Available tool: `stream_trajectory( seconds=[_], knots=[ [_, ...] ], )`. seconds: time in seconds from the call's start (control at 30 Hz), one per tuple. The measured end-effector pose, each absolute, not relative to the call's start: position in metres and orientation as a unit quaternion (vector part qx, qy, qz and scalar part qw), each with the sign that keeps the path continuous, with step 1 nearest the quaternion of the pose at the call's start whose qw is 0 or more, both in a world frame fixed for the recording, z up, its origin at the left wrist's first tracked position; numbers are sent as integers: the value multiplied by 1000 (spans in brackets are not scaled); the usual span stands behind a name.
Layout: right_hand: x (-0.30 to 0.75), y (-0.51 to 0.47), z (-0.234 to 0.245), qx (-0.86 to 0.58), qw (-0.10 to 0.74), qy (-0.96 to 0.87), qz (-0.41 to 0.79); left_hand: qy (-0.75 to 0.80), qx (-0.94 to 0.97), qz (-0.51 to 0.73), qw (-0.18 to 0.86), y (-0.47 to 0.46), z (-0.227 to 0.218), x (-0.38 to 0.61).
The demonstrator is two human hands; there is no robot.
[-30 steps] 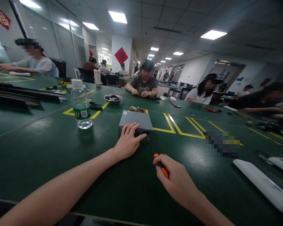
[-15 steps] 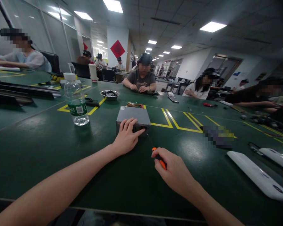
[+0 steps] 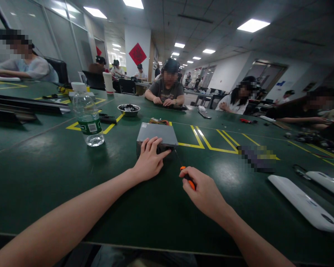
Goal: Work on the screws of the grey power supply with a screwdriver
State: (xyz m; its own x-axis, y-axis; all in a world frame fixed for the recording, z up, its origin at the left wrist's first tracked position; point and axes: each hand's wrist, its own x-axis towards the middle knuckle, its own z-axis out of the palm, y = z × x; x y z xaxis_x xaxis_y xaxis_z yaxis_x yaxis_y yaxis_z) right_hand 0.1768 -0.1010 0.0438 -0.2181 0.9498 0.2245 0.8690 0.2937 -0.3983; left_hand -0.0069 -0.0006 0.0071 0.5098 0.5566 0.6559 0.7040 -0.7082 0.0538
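Note:
A grey metal computer power supply (image 3: 158, 131) sits on the green table in front of me, its bundle of coloured wires (image 3: 158, 121) at the far side. My left hand (image 3: 149, 159) grips its near edge, fingers curled over the top and thumb along the front face. In my right hand (image 3: 200, 187) is a screwdriver (image 3: 189, 180) with an orange and black handle, my fingers wrapped round it. Its thin shaft points up at the front right corner of the power supply. Whether the tip touches a screw is too small to tell.
Left of the power supply stands a water bottle (image 3: 89, 122); behind it is a metal bowl (image 3: 128, 109) of small dark parts. White panels (image 3: 303, 202) and a blurred-out object (image 3: 254, 158) lie to the right. Dark metal rails (image 3: 25, 105) lie far left. Co-workers (image 3: 167, 87) sit around the table.
My right hand and the screwdriver have shifted slightly upward, with the tip now nearer the right corner. My left hand keeps its place on the power supply. The whole view has tilted a little.

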Motion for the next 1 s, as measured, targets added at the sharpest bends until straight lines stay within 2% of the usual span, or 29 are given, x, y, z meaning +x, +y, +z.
stream_trajectory(
  seconds=[0.4,0.6,0.73,0.8,0.9,1.0],
  knots=[
    [175,-100,43,-591,218,-772,93,-365,-865,-326,115,-1,7,-8],
    [175,-103,46,-589,265,-745,168,-370,-864,-322,116,-1,8,-7],
    [174,-107,47,-589,284,-736,174,-374,-862,-320,124,-2,7,-7],
    [174,-107,45,-583,295,-746,131,-374,-862,-319,125,-2,7,-7],
    [175,-105,40,-577,300,-760,1,-377,-861,-318,125,-2,8,-7],
    [175,-106,38,-561,261,-776,-123,-380,-859,-319,124,-2,8,-6]
  ],
)
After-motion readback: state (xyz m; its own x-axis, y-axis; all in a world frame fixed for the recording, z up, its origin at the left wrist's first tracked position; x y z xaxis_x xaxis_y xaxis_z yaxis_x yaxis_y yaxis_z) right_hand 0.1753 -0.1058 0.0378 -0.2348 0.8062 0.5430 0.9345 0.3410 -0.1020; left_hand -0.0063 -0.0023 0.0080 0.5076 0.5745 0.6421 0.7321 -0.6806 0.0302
